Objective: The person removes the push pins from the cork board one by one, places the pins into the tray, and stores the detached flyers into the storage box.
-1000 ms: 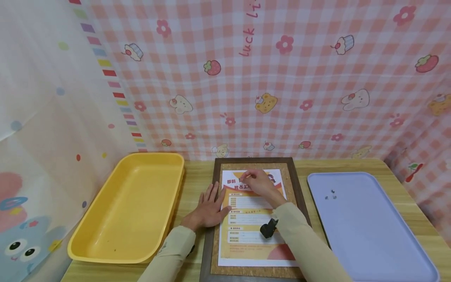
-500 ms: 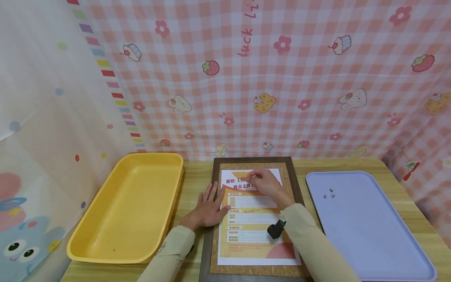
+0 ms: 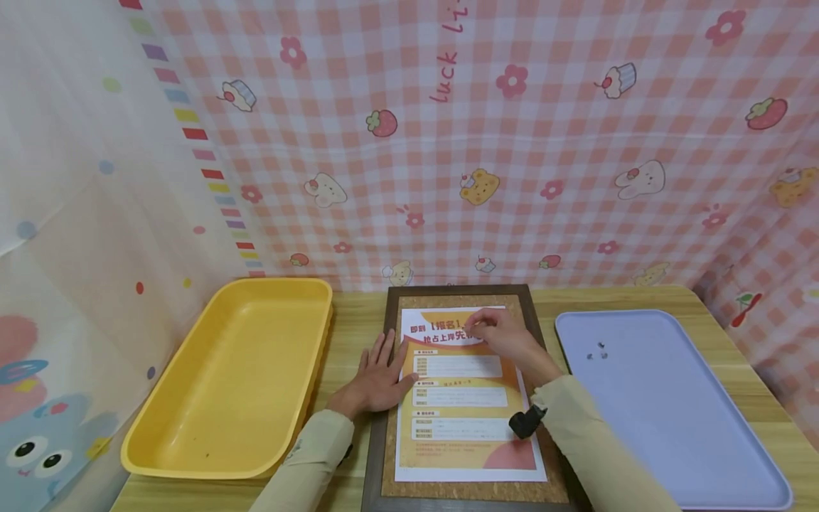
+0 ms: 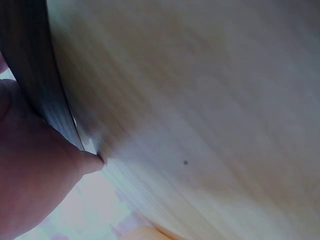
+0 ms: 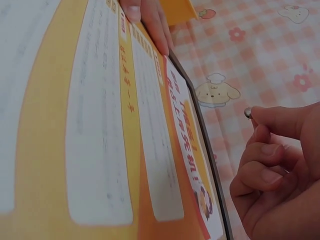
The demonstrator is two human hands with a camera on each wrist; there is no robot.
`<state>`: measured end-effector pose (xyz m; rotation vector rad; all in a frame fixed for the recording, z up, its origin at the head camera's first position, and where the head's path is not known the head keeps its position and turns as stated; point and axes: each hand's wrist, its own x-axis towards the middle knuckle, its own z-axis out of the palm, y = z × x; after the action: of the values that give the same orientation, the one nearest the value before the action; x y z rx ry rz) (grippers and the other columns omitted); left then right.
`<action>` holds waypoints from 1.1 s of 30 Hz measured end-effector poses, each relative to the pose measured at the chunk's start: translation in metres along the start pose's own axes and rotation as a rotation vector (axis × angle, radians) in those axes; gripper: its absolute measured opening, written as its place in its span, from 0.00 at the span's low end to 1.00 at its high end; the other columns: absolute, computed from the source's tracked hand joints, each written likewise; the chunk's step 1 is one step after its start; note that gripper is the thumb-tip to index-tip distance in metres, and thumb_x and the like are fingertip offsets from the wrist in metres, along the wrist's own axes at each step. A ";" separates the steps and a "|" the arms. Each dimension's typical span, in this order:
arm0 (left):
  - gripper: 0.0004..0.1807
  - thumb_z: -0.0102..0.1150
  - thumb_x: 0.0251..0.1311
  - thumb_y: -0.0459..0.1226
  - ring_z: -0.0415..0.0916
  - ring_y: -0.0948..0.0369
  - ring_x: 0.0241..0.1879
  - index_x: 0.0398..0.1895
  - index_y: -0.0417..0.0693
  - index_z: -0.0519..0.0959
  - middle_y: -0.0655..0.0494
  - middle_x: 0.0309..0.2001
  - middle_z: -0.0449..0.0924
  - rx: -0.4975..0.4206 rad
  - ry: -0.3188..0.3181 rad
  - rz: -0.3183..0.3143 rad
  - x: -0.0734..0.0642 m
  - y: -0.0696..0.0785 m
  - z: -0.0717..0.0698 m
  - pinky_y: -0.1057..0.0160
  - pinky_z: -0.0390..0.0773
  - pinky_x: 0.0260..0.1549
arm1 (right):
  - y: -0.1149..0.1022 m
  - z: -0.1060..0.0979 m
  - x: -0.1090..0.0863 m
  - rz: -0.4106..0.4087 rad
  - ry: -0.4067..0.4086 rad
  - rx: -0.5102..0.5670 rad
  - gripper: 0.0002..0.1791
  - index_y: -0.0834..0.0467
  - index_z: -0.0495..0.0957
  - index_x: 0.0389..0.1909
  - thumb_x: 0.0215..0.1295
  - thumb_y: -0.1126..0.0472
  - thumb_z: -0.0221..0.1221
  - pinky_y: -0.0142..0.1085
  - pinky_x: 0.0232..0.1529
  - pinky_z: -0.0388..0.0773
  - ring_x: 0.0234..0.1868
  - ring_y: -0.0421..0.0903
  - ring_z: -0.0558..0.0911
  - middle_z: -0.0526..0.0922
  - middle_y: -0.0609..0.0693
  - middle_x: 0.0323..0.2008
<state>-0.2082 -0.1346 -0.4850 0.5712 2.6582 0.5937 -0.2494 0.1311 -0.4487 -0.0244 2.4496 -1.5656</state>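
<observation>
One tack [image 5: 248, 113] is pinched in the right hand [image 3: 508, 343] over the sheet [image 3: 456, 461], while the left hand [image 3: 382, 379], fingers spread, rests across sheet and frame [image 3: 377, 459].

The right hand [image 5: 280, 172], at 4 o'clock, pinches a small metal piece [image 5: 248, 113] at its fingertips, at 3 o'clock; the piece is probably a pin, though too small here to confirm. Other fingers of that hand are curled. A printed sheet [image 5: 100, 115] spans 6 to 11 o'clock, with white panels on yellow and orange and a red heading. A dark frame [image 5: 211, 162] borders it from 1 to 5 o'clock. The left hand [image 5: 152, 20] rests on the sheet at 12 o'clock; beyond it shows a yellow tray [image 5: 179, 12]. A checked cloth [image 5: 260, 70] occupies 1 to 3 o'clock.
</observation>
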 end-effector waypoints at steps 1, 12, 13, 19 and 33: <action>0.40 0.34 0.76 0.55 0.18 0.46 0.77 0.81 0.47 0.36 0.43 0.79 0.21 -0.001 0.002 0.001 0.000 0.000 0.000 0.37 0.27 0.71 | 0.001 -0.002 -0.002 0.010 0.004 -0.001 0.06 0.59 0.82 0.40 0.70 0.62 0.58 0.36 0.36 0.71 0.39 0.51 0.74 0.81 0.53 0.39; 0.40 0.34 0.75 0.57 0.15 0.51 0.77 0.81 0.53 0.34 0.49 0.79 0.19 0.006 0.010 -0.023 0.007 -0.007 0.007 0.38 0.27 0.71 | 0.012 -0.026 -0.013 -0.013 0.009 0.038 0.11 0.65 0.81 0.45 0.72 0.61 0.57 0.34 0.26 0.68 0.30 0.46 0.73 0.81 0.55 0.40; 0.41 0.34 0.75 0.58 0.15 0.51 0.77 0.81 0.53 0.34 0.49 0.79 0.19 0.008 0.014 -0.021 0.007 -0.008 0.008 0.38 0.27 0.71 | 0.012 -0.029 -0.015 -0.013 0.006 0.039 0.10 0.65 0.81 0.45 0.72 0.61 0.57 0.35 0.26 0.69 0.28 0.46 0.72 0.81 0.54 0.38; 0.40 0.34 0.75 0.57 0.17 0.50 0.77 0.81 0.52 0.35 0.47 0.79 0.20 0.005 0.026 -0.016 0.008 -0.009 0.008 0.38 0.28 0.71 | 0.015 -0.048 -0.023 0.013 -0.028 0.049 0.13 0.65 0.79 0.49 0.73 0.61 0.54 0.37 0.28 0.67 0.25 0.46 0.67 0.73 0.50 0.28; 0.39 0.35 0.77 0.53 0.20 0.45 0.77 0.80 0.45 0.38 0.41 0.79 0.23 0.015 -0.003 -0.007 0.000 0.001 -0.002 0.36 0.29 0.71 | 0.032 -0.093 -0.041 -0.010 -0.049 0.137 0.16 0.70 0.75 0.48 0.74 0.59 0.55 0.33 0.21 0.61 0.17 0.37 0.59 0.66 0.41 0.19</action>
<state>-0.2085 -0.1343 -0.4831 0.5658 2.6629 0.5710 -0.2250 0.2334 -0.4328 -0.0508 2.3040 -1.7127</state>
